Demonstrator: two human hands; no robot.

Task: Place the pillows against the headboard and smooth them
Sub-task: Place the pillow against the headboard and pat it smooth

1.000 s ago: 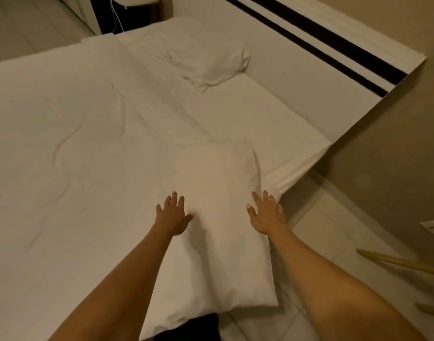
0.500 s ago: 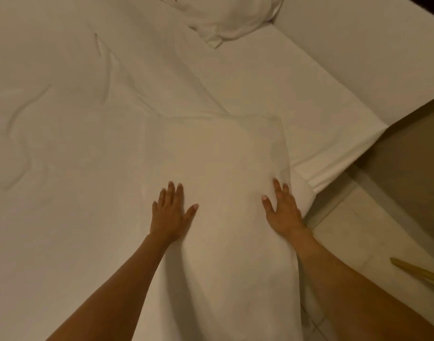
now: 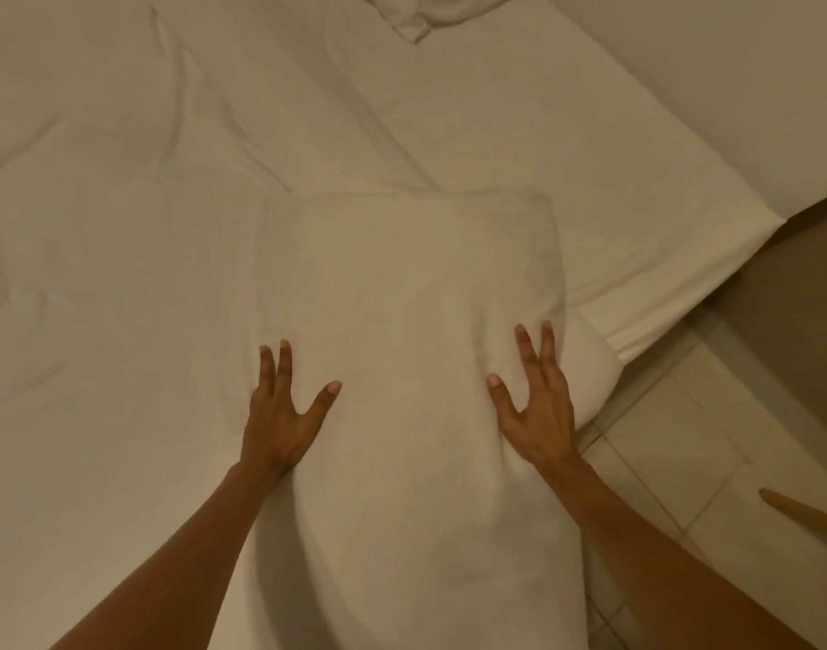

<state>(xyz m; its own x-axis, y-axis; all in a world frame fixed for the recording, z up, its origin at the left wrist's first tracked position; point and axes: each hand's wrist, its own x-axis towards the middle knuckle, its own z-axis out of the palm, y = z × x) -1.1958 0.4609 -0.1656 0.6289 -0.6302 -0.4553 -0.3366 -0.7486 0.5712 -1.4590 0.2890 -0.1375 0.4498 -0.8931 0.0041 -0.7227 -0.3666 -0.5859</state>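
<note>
A white pillow point(image 3: 402, 297) lies lengthwise on the near corner of the bed, its near end reaching toward me. My left hand point(image 3: 280, 415) rests flat on the pillow's left edge with fingers spread. My right hand point(image 3: 538, 410) presses flat on its right edge, fingers apart. Neither hand holds anything. Only a corner of a second white pillow point(image 3: 421, 16) shows at the top edge. The white headboard point(image 3: 754, 86) runs along the upper right, well away from the near pillow.
A wrinkled white duvet point(image 3: 97, 274) covers the bed to the left. The sheeted mattress corner point(image 3: 660, 293) ends at the right, with tiled floor point(image 3: 683, 462) below it. A wooden stick point(image 3: 805, 509) pokes in at the right edge.
The view has tilted down and closer. Both hands have slid outward to the pillow's side edges and spread their fingers. The pillow has stayed where it lay.
</note>
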